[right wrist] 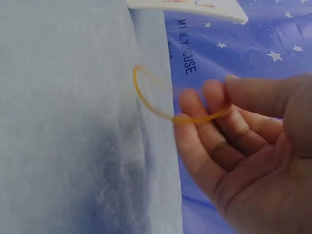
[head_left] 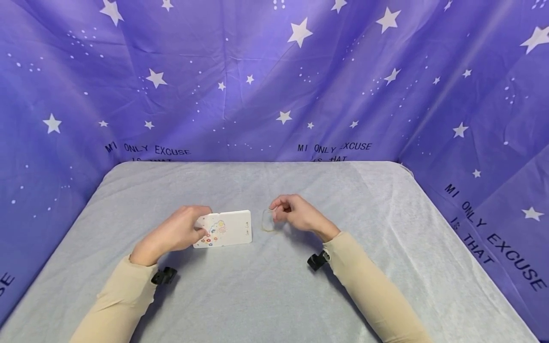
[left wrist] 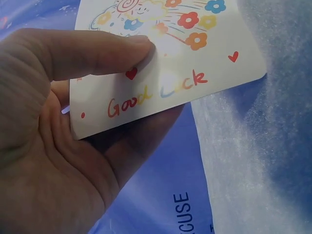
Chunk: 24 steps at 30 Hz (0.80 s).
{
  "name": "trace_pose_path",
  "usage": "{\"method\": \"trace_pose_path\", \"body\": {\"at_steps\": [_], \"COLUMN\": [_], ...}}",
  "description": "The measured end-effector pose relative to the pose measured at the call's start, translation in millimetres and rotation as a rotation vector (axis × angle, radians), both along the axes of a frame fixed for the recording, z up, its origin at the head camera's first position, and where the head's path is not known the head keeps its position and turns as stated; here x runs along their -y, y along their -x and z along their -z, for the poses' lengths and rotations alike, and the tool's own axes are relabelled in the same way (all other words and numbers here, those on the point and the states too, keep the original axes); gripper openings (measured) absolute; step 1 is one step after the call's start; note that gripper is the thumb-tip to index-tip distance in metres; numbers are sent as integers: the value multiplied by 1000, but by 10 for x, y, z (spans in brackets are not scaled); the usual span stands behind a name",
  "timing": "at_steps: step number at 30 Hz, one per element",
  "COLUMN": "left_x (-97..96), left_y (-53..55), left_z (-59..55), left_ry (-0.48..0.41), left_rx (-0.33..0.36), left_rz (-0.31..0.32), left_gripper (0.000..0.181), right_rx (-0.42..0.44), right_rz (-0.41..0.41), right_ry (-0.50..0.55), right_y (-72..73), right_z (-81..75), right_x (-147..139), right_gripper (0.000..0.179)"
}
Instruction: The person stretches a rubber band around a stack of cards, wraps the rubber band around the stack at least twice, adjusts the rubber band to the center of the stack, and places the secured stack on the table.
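My left hand [head_left: 177, 232] pinches a white greeting card [head_left: 233, 228] by its left end, thumb on the front face and fingers behind. Colourful flowers, a smiling cloud, small red hearts and the words "Good Luck" decorate the card [left wrist: 170, 95] in the left wrist view. To the right of it, my right hand [head_left: 298, 213] holds a thin yellow rubber band [right wrist: 156, 111] between thumb and fingertips. The band hangs as a loose loop towards the card, apart from it. In the right wrist view the card's edge [right wrist: 195, 9] shows at the top.
A pale grey-blue cloth covers the table [head_left: 257, 295] under both hands. Purple curtains [head_left: 257, 57] with white stars and printed lettering enclose its back and sides. A black wrist camera [head_left: 164, 276] sits on the left sleeve, another camera [head_left: 318, 260] on the right.
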<state>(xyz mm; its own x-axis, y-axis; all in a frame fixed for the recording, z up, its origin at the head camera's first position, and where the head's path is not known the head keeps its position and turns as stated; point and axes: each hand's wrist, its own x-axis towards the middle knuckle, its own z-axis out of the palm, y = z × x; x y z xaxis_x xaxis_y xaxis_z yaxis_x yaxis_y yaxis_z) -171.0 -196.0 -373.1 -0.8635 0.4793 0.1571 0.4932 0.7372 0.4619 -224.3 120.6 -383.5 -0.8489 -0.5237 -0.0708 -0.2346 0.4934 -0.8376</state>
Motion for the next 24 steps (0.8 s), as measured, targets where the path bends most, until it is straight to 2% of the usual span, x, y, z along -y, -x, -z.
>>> {"method": "trace_pose_path", "body": {"at_steps": [5,8,14,20,24], "left_x": [-7,-21,-30,-47,-56], "left_y": [14,21,44,55,50], "left_z": [12,18,76,108,104], "left_ry": [-61,-96,-106,-103,-111], "left_rx": [-11,-34,-17,36,34], "left_rz": [-14,-25,-43,-52,-41], "left_gripper": [25,24,23,21,19], "right_rx": [17,62,146,160,144], "right_rz": [-28,-40,-2,44,65], "right_ry": [-53,20,140,192,228], "right_y": [-16,-5,-74,-44,-58], "right_z": [9,17,-142,-104,-115], "right_x": [0,-5,8,4,11], "right_gripper": [13,12,16,19,20]}}
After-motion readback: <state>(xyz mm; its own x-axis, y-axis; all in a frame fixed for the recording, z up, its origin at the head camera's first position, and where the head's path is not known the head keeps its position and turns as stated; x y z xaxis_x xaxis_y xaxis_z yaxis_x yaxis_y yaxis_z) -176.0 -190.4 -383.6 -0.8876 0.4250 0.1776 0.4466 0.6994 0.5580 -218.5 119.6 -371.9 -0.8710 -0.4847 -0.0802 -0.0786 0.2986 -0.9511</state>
